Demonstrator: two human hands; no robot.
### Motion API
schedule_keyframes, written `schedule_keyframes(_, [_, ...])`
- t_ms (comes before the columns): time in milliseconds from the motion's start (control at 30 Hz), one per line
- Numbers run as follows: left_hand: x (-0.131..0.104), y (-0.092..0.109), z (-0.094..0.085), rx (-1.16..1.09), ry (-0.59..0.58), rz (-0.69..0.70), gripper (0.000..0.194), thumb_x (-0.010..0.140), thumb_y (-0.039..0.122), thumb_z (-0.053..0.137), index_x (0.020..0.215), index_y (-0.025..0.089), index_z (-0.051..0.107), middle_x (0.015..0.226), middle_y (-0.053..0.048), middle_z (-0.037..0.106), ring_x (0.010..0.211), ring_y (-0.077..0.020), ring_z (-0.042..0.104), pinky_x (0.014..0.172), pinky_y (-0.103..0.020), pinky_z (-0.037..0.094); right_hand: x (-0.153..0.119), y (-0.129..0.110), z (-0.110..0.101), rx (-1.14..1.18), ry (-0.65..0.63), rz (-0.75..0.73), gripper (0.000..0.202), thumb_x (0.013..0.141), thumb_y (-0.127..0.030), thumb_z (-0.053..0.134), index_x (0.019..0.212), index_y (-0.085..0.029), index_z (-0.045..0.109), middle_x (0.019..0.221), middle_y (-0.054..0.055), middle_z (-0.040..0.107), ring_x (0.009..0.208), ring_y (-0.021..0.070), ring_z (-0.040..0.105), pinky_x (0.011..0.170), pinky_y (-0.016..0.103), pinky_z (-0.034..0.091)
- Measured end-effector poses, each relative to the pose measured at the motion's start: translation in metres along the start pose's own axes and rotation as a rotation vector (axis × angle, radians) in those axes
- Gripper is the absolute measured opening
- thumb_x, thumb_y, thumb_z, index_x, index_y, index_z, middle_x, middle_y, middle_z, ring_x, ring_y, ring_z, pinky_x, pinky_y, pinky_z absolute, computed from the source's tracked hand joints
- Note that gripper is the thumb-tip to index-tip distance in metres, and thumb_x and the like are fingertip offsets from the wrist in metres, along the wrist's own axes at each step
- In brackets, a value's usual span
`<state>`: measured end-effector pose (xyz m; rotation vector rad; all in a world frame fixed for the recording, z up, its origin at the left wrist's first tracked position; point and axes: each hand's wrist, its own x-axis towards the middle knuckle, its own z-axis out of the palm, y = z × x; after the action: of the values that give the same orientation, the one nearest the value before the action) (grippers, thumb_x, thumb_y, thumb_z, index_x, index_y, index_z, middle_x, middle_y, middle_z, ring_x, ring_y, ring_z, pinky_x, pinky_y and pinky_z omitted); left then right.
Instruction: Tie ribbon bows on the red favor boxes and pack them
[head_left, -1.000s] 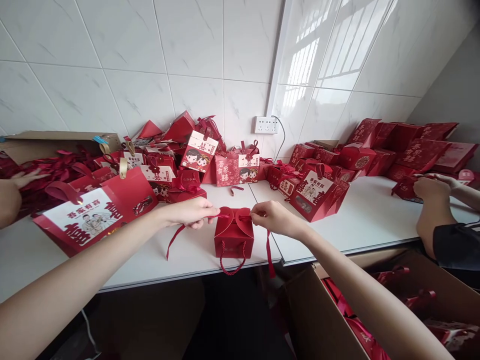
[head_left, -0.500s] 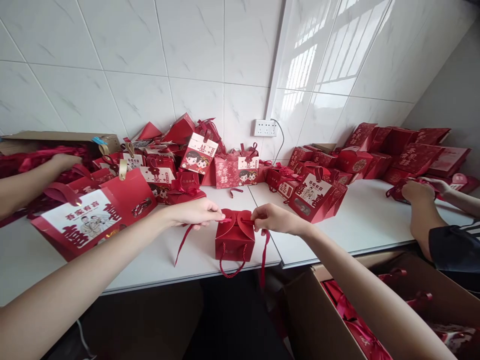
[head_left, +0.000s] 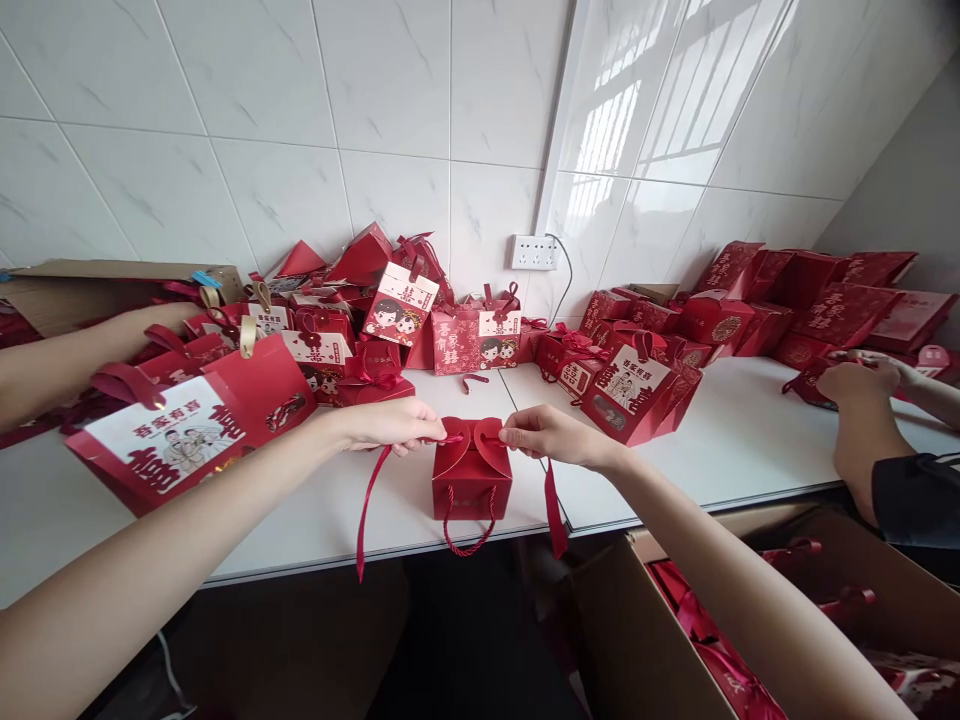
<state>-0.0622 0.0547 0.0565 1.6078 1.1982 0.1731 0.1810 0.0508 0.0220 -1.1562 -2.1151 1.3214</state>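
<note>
A small red box (head_left: 472, 490) with a rope handle hanging at its front stands near the table's front edge. Its curved top flaps are folded together, and a red ribbon (head_left: 553, 505) passes through them. On the box's left, my left hand (head_left: 409, 425) pinches the ribbon close to the flap, with one tail (head_left: 366, 520) dangling below it. My right hand (head_left: 544, 437) pinches the ribbon on the other side, the other end hanging past the table edge.
Red gift boxes (head_left: 401, 305) are heaped along the wall, with large bags (head_left: 180, 435) at left and another (head_left: 630, 385) at right. An open carton (head_left: 637, 600) stands below the table at right. Other people's hands (head_left: 862, 378) and an arm (head_left: 97, 345) reach in at both sides.
Both ribbon tails hang lower and have swung, the right one outward. My hands stay at the flaps. The other person's arm at far left has reached farther right.
</note>
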Motion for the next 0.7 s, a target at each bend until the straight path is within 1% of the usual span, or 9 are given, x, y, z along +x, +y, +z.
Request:
schedule_keyframes(100, [0.0007,-0.0008,-0.0008,0.026,0.010,0.010,0.028,0.069,0.036,0.065,0.060,0.016,0.047,0.055,0.006,0.029,0.051,-0.0066,0.023,0.048,-0.023,0.018,0.0012,0.0018,0.0012,-0.029,0.037,-0.036,0.035,0.078,-0.049,0.055,0.069,-0.015,0.054,0.060,-0.004,0.046,0.056,0.0075,0.039,0.051,0.022,0.029])
schedule_keyframes(167, [0.0010,-0.0013,-0.0010,0.060,0.029,0.007,0.024,0.069,0.037,0.065,0.066,0.015,0.055,0.057,0.006,0.031,0.052,-0.0073,0.025,0.049,-0.023,0.020,0.0020,0.0020,0.0017,-0.052,0.054,-0.044,0.033,0.078,-0.046,0.056,0.070,-0.015,0.057,0.062,-0.003,0.049,0.059,0.0086,0.042,0.052,0.023,0.031])
schedule_keyframes(233, [0.0015,-0.0013,-0.0007,0.102,0.047,0.017,0.025,0.070,0.039,0.064,0.071,0.014,0.060,0.061,0.004,0.035,0.055,-0.0078,0.028,0.050,-0.023,0.023,0.0027,0.0018,0.0023,-0.055,0.062,-0.051,0.029,0.078,-0.043,0.056,0.073,-0.015,0.059,0.065,-0.001,0.053,0.061,0.0096,0.045,0.055,0.023,0.034])
schedule_keyframes(333, [0.0027,-0.0002,0.0006,0.162,0.066,0.056,0.026,0.070,0.041,0.063,0.074,0.016,0.062,0.064,0.003,0.038,0.058,-0.0087,0.032,0.052,-0.023,0.027,0.0034,0.0013,0.0030,-0.030,0.053,-0.049,0.021,0.075,-0.035,0.059,0.080,-0.015,0.061,0.070,0.000,0.057,0.063,0.0101,0.048,0.057,0.023,0.037])
schedule_keyframes(433, [0.0028,0.0021,0.0021,0.216,0.079,0.067,0.024,0.070,0.040,0.064,0.076,0.017,0.063,0.061,0.004,0.037,0.056,-0.0084,0.031,0.051,-0.023,0.026,0.0030,0.0006,0.0029,-0.030,0.049,-0.025,0.019,0.073,-0.031,0.061,0.082,-0.015,0.061,0.071,0.001,0.059,0.062,0.0099,0.049,0.055,0.023,0.037])
schedule_keyframes(500, [0.0015,0.0042,0.0030,0.248,0.095,0.054,0.023,0.069,0.038,0.065,0.079,0.016,0.064,0.060,0.004,0.038,0.053,-0.0077,0.028,0.049,-0.023,0.022,0.0017,-0.0008,0.0025,-0.055,0.058,-0.007,0.020,0.074,-0.035,0.061,0.080,-0.015,0.061,0.068,0.000,0.058,0.061,0.0099,0.049,0.054,0.023,0.036])
schedule_keyframes(633, [-0.0014,0.0066,0.0039,0.295,0.115,0.023,0.025,0.068,0.036,0.066,0.082,0.016,0.064,0.058,0.005,0.038,0.050,-0.0072,0.027,0.048,-0.024,0.019,-0.0013,-0.0038,0.0026,-0.101,0.076,0.051,0.036,0.077,-0.050,0.055,0.068,-0.016,0.056,0.059,-0.002,0.053,0.053,0.0085,0.044,0.050,0.023,0.033])
schedule_keyframes(700, [-0.0010,0.0058,0.0036,0.301,0.110,0.031,0.025,0.068,0.037,0.065,0.082,0.016,0.063,0.060,0.004,0.040,0.051,-0.0073,0.028,0.048,-0.024,0.021,-0.0010,-0.0037,0.0031,-0.109,0.071,0.065,0.035,0.075,-0.050,0.058,0.067,-0.016,0.055,0.057,-0.003,0.052,0.052,0.0081,0.043,0.049,0.023,0.032])
